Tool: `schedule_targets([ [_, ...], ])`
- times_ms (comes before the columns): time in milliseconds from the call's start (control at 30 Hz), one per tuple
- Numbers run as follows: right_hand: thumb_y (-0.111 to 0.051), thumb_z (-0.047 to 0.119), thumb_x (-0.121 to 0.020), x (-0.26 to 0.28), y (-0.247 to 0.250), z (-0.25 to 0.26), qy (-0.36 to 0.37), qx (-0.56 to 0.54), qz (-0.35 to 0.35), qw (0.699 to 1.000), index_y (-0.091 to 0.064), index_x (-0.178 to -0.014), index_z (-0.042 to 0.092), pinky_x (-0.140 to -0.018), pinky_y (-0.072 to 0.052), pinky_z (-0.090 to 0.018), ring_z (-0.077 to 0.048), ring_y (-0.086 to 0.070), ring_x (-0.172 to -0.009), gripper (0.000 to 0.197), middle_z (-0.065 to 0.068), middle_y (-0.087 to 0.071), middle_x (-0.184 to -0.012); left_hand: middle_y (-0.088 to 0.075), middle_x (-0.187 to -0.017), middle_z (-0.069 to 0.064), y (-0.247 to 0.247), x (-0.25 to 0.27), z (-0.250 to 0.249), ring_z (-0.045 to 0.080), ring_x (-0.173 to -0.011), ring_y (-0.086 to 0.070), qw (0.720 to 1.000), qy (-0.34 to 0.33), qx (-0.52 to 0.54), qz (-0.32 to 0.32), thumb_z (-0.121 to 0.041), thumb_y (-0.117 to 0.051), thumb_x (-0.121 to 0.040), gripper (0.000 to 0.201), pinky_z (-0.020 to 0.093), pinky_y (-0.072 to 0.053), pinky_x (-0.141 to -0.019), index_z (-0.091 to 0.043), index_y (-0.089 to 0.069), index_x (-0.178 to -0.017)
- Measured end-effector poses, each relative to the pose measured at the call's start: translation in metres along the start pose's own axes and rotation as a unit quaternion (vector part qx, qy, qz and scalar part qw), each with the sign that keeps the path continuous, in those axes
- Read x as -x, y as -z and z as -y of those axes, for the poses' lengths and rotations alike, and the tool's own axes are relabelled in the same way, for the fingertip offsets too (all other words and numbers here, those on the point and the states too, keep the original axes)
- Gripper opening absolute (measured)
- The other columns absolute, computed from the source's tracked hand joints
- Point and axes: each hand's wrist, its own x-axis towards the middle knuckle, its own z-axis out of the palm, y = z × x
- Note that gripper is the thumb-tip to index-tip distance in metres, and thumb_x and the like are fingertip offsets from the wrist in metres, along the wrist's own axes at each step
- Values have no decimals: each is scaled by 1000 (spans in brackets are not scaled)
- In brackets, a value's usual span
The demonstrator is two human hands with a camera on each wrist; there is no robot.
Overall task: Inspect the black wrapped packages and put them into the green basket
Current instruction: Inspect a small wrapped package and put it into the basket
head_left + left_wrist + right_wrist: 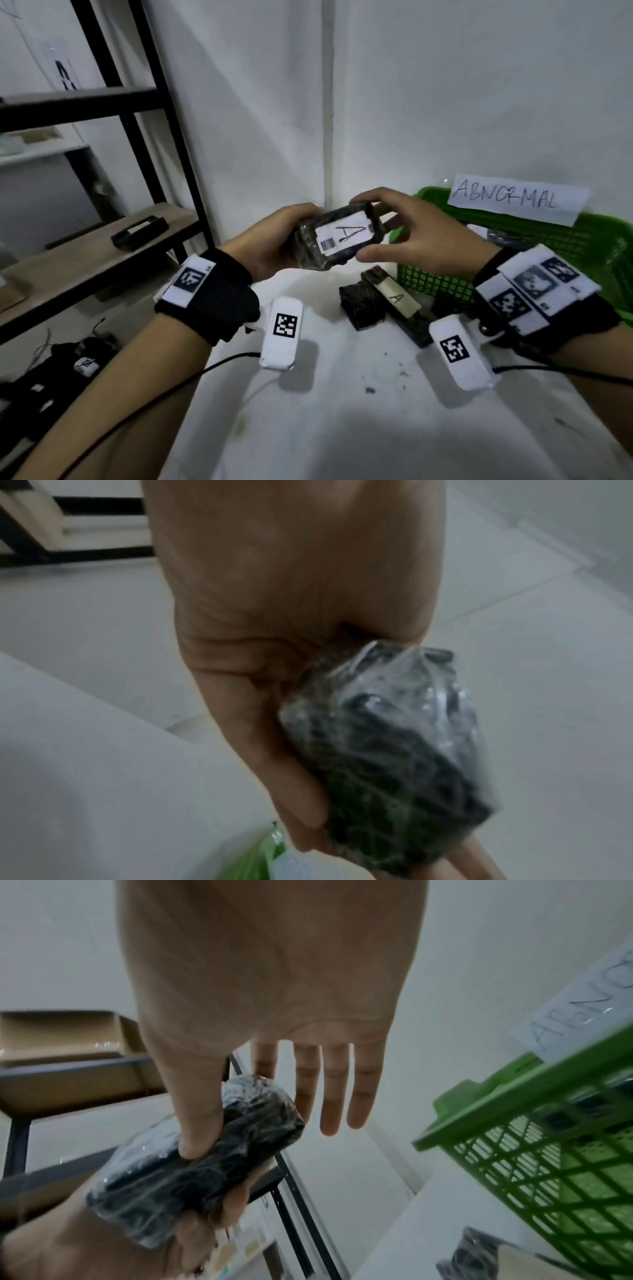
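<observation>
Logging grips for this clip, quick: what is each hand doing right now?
Left hand: grips one end of the black plastic-wrapped rectangular package labelled A.
Right hand: pinches the same package's other end, thumb and forefinger; other fingers straight.

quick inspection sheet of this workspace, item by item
surface: white table, a few dark specks.
job's things: held package, label A and barcode facing up; more packages on the table beside the green basket, which bears an ABNORMAL sign.
clutter: nothing seen.
hands: left hand grips one end of the held package; right hand pinches the other, three fingers straight.
cables: black cables run from the white tagged units under the wrists.
surroundings: black-framed shelf at left, a shelf package on it; white wall.
</observation>
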Motion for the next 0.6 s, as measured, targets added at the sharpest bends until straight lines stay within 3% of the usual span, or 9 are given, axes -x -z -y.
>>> schedule_targets([
  [133, -76, 56, -72, 50, 32, -12, -42, -62, -105, 992, -54, -125, 40, -92, -56, -34, -3, -69, -100, 60, 17, -68, -115, -73, -98, 7, -47, -11, -7, 20, -79, -72, 995, -97, -15, -7, -56, -53, -89, 42, 32, -59, -66, -21, -68, -108],
  [233, -75, 54, -68, 93, 51, -36, -92, -86, -187, 974, -52, -127, 40, -86, -56, -21, 6, -67, -97, 64, 24, -61, -117, -70, -90, -2, -95, -32, -4, 13, -74, -69, 986, -159, -34, 38, -30, -66, -89, 25, 33, -60, -67, -17, -61, -110],
  [300, -83, 48, -65, 117, 65, -54, -93, -133, -244, 956, -47, -135, 41, -87, -59, -29, -4, -69, -104, 79, 16, -58, -127, -69, -79, -5, -133, -50, -1, 9, -68, -68, 985, -159, -24, 62, -10, -71, -86, 22, 33, -60, -67, -13, -58, -104],
  [367, -92, 34, -61, 133, 74, -67, -90, -225, -356, 903, -44, -139, 40, -90, -58, -36, -14, -70, -107, 92, 4, -58, -131, -67, -74, -7, -166, -63, 2, 9, -68, -67, 986, -132, -18, 98, -4, -74, -83, 24, 35, -56, -72, -16, -55, -92],
  [433, -88, 23, -60, 147, 86, -75, -83, -281, -447, 845, -45, -137, 33, -96, -55, -39, -17, -68, -106, 89, -3, -59, -132, -68, -79, -5, -198, -72, 5, 11, -75, -67, 981, -119, -52, 146, -10, -77, -82, 26, 38, -54, -77, -18, -54, -87],
  [467, -84, 23, -61, 150, 89, -77, -87, -299, -461, 831, -46, -136, 29, -95, -55, -38, -17, -69, -106, 84, -5, -61, -131, -69, -86, -1, -210, -74, 7, 14, -80, -68, 977, -115, -71, 163, -13, -78, -83, 26, 38, -54, -78, -16, -53, -90],
  [600, -75, 10, -80, 165, 99, -89, -104, -290, -449, 839, -55, -133, 17, -79, -58, -34, -28, -70, -109, 57, -11, -68, -126, -69, -118, 11, -251, -74, 10, 26, -98, -73, 969, -102, -108, 199, -21, -76, -85, 48, 42, -59, -87, -12, -46, -122],
])
